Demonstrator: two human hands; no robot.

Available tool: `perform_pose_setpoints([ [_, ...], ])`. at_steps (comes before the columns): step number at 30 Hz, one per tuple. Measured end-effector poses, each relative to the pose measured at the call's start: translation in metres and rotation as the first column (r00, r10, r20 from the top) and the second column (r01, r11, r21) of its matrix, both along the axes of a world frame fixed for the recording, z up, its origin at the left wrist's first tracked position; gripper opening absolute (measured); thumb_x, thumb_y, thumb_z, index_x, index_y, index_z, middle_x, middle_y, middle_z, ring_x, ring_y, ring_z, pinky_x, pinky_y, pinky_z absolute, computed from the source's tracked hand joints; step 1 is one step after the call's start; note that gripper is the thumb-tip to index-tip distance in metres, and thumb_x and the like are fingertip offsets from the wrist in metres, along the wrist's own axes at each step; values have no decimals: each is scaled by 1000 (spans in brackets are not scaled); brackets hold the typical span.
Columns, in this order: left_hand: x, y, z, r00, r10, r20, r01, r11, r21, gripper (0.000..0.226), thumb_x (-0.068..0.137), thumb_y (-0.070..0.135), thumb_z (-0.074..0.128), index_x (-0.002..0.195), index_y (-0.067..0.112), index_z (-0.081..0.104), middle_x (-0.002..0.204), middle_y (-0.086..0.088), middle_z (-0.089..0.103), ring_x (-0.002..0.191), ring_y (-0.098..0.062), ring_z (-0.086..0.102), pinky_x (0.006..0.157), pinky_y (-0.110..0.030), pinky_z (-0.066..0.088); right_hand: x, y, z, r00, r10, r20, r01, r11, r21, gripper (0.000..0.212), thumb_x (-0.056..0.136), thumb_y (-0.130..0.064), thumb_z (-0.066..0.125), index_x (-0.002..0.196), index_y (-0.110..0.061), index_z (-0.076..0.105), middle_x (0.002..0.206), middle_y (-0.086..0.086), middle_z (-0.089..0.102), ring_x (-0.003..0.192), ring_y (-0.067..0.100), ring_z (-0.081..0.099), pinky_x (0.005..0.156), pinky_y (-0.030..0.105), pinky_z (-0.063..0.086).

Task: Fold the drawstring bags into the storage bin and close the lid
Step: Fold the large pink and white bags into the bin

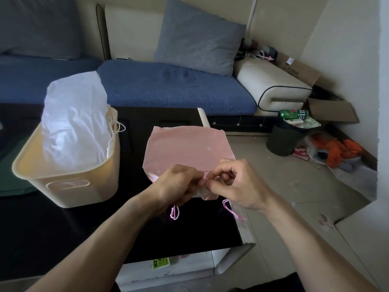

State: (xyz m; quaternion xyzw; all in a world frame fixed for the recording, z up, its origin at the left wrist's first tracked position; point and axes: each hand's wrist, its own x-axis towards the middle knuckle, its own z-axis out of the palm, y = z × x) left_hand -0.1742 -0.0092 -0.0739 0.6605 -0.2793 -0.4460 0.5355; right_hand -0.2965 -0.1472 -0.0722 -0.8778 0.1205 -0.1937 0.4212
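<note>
Head view, over a black table (63, 232): left hand (179, 184) and right hand (235, 184) meeting fingertip to fingertip, both pinching the near edge of a pink drawstring bag (185, 148) lying flat. Pink cords (175, 212) trailing below. Just left, an open cream storage bin (69, 186) holding what looks like white bags (73, 119).

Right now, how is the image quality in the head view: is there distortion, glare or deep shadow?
In the head view, wide-angle distortion bends the sofa and wall lines; the black table is so dark its surface detail is lost; the white bag in the storage bin looks slightly overexposed; both hands' fingers on the pink bag stay fairly sharp.
</note>
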Motion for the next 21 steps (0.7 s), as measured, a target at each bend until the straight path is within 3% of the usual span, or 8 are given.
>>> perform_pose_setpoints([
  [3,0,1,2,995,-8,95,6,1000,18,41,99,19,50,58,15,55,51,-2,34,42,-15,25,42,-24,18,-2,-3,0,1000,15,-17,-15,1000,-5,9,79,-25,86,87,-22,83,60,-18,48,54,5,43,55,17,33],
  [6,-2,2,1,982,-26,187,17,999,49,39,98,18,52,59,14,56,53,-5,37,43,-16,28,44,-26,21,-1,2,0,1000,16,-7,-16,1000,11,5,76,-13,86,76,-16,82,56,-17,45,50,4,42,52,11,32],
  [10,-3,2,1,987,-38,157,29,998,60,52,99,18,51,47,20,56,53,-5,35,44,-16,26,45,-28,19,2,8,-2,999,-23,-26,25,995,98,12,67,-9,84,62,-11,73,53,-16,44,46,2,41,47,8,36],
  [13,-1,0,-3,994,37,100,-42,998,47,37,99,17,52,62,14,53,52,-4,35,41,-15,26,43,-24,18,1,5,1,996,-5,-92,9,999,50,16,72,-19,73,59,-19,64,54,-10,42,51,4,37,53,17,33],
  [17,2,-2,-8,994,54,97,-60,996,60,17,99,17,55,84,10,53,46,4,40,40,-12,28,39,-20,21,2,1,5,993,81,-87,-46,935,351,13,80,-18,58,68,-14,61,51,-11,42,48,4,36,48,16,30],
  [21,-1,-2,-7,993,14,116,-12,1000,-20,15,101,17,53,89,10,57,47,4,39,41,-12,27,39,-20,20,5,1,7,999,15,-37,10,812,584,22,97,-9,59,77,-17,61,57,-2,30,46,9,26,40,18,25],
])
